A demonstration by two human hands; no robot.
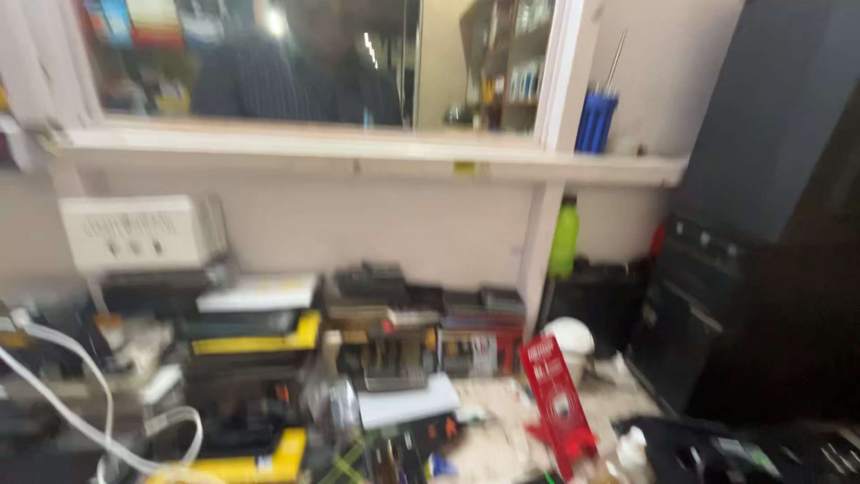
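**Crowded worktop, no hands in frame**

A blurred view from the head camera takes in a cluttered worktop (502,439) against a pale wall. Neither hand shows, so their pose and whether the fingers are wide, narrow or holding anything cannot be told. Nearest the lower edge, a red pack (557,403) leans tilted among small parts, just beside a white tub (571,342). To the left, stacked black and yellow cases (255,336) rise behind white cables (76,394) that loop across the corner. A green bottle (563,237) stands upright by the wall post, and blue screwdrivers (595,116) sit on the shelf (376,154) above. The risk, as it appears: a reach made blind into this clutter could snag the cables, tip the leaning pack or unsettle the stacks.
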